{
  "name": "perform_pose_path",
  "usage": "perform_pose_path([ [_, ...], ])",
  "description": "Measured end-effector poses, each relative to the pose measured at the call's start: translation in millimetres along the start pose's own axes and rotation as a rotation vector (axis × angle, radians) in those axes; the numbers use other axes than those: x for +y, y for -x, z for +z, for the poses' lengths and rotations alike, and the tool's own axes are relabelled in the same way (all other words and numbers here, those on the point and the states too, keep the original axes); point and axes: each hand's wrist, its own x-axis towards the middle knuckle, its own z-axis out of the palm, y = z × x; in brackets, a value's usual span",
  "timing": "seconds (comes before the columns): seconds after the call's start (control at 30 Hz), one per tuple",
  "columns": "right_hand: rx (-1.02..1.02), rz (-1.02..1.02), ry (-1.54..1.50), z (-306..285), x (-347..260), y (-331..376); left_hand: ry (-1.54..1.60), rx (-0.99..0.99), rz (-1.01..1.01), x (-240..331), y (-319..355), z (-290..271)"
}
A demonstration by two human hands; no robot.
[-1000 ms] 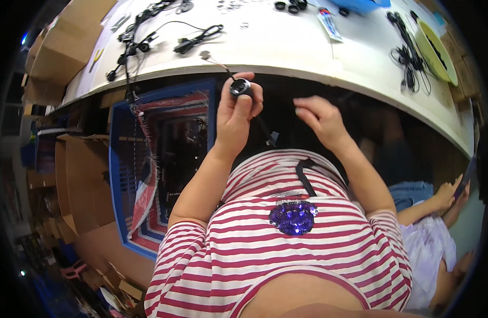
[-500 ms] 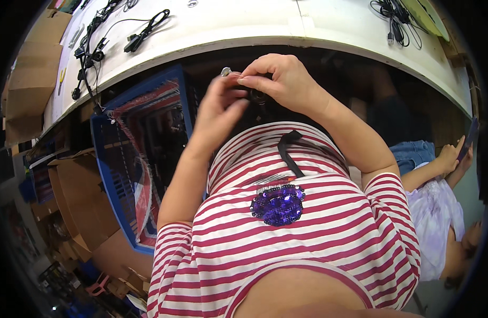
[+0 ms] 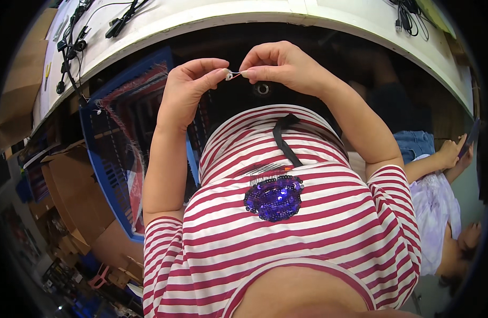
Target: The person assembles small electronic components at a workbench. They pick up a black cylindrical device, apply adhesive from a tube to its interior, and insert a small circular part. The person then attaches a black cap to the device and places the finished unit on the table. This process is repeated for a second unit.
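Observation:
Both hands are raised in front of my striped shirt, below the white table's edge. My left hand is closed in a pinch at a small silvery part. Thin red and whitish wires run from that part to my right hand, whose thumb and forefinger are pinched on them. The part is too small for me to tell its exact kind. Just below my right hand shows a dark round thing with a pale ring.
Black cables and a yellow-handled tool lie on the white table, with more cables at its right. A blue plastic basket stands left of me, near cardboard boxes. At right a person holds a dark flat object.
My left hand has swung left and up, away from my right hand, and now pinches the silvery part. The wires between the hands have come into view. My view has shifted slightly.

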Motion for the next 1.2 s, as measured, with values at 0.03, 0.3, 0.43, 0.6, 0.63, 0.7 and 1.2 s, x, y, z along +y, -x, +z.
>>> perform_pose_path([
  [0.03, -0.002, 0.015, -0.020, -2, 0, 1, 0.026, -0.026, -0.015, 1, 0, 2],
  [0.3, 0.014, 0.074, 0.058, -11, -3, 5, -0.097, 0.005, 0.029, 9, -3, 23],
  [0.43, 0.056, 0.047, 0.091, -15, 1, 6, -0.174, -0.071, -0.008, 8, -6, 24],
  [0.6, 0.054, 0.068, 0.080, -19, -2, 10, -0.210, -0.123, 0.011, 7, -8, 23],
  [0.63, 0.047, 0.064, 0.095, -20, -2, 11, -0.199, -0.129, 0.014, 7, -9, 23],
  [0.7, 0.034, 0.055, 0.127, -22, -3, 11, -0.205, -0.134, 0.014, 7, -10, 23],
  [1.2, 0.056, 0.113, -0.244, -17, 5, 10, 0.214, -0.174, -0.092, -6, -8, 25],
])
